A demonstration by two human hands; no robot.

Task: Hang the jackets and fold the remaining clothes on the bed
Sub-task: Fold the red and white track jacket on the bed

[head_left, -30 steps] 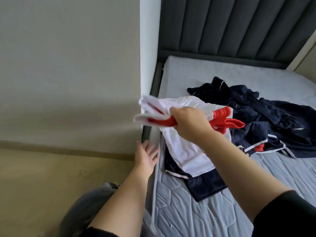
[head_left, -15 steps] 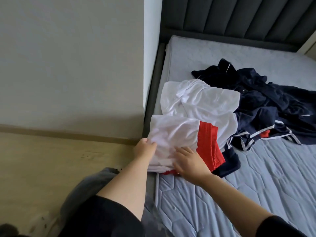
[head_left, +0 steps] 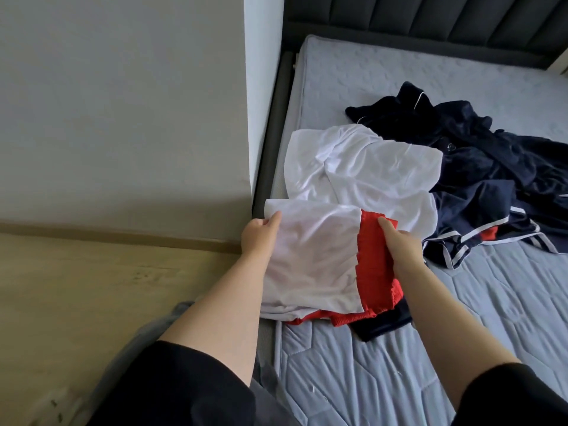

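A folded white and red garment [head_left: 316, 259] lies at the left edge of the grey mattress [head_left: 430, 348]. My left hand [head_left: 256, 238] grips its white left edge, thumb on top. My right hand [head_left: 399, 244] holds its red waistband side, fingers tucked under the cloth. Behind it lies a crumpled white garment [head_left: 353, 167]. A heap of navy clothes [head_left: 479, 167] with white trim spreads to the right, and a navy piece [head_left: 381, 321] sticks out from under the folded garment.
A grey wall [head_left: 123, 103] and a wooden floor [head_left: 92, 287] lie left of the bed. The dark padded headboard [head_left: 430, 23] stands at the far end. Bare mattress shows near me and along the far side.
The garment, held bunched in the air by my right hand, came down folded onto the mattress edge. My left hand came up and took its left side; the right shifted to the red band.
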